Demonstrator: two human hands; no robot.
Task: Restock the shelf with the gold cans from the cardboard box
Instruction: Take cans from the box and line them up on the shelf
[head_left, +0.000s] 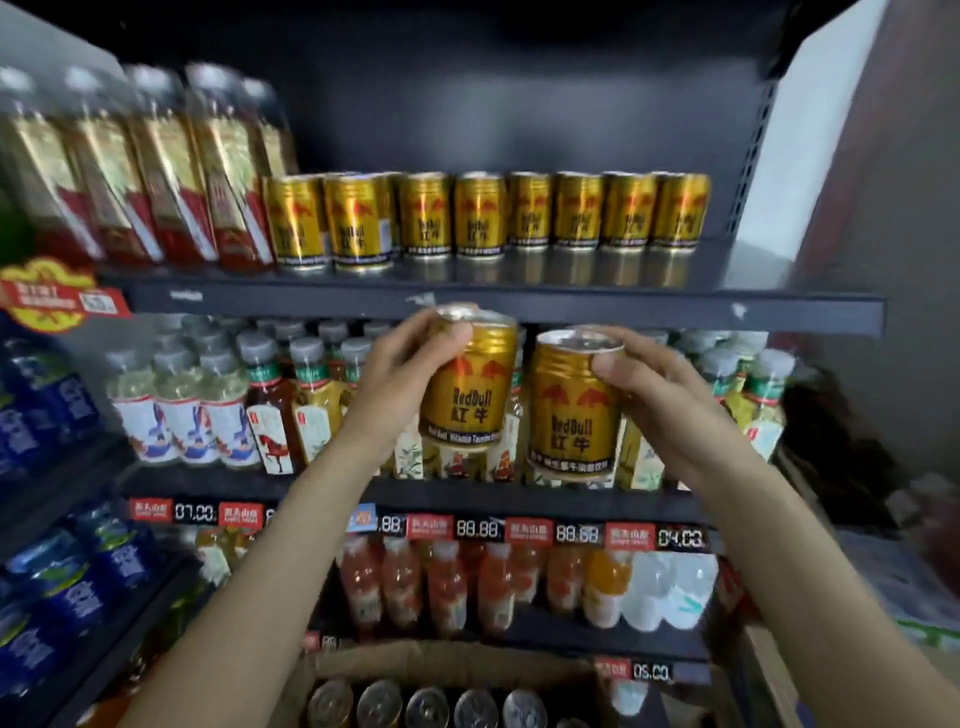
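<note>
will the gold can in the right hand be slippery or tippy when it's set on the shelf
Probably slippery: the can is glossy metal, held near its rim by the right hand. Likely stiff, heavy if full. Squat, so it should stand steady, but would roll if tipped.

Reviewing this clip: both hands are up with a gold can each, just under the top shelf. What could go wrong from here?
1. The left hand and right hand each grip a can near its top, so the left can or right can might slip.
2. Both cans sit just below the shelf edge and could knock it while rising.
3. The row of gold cans stands well back, but setting new cans in front could topple one.
</note>
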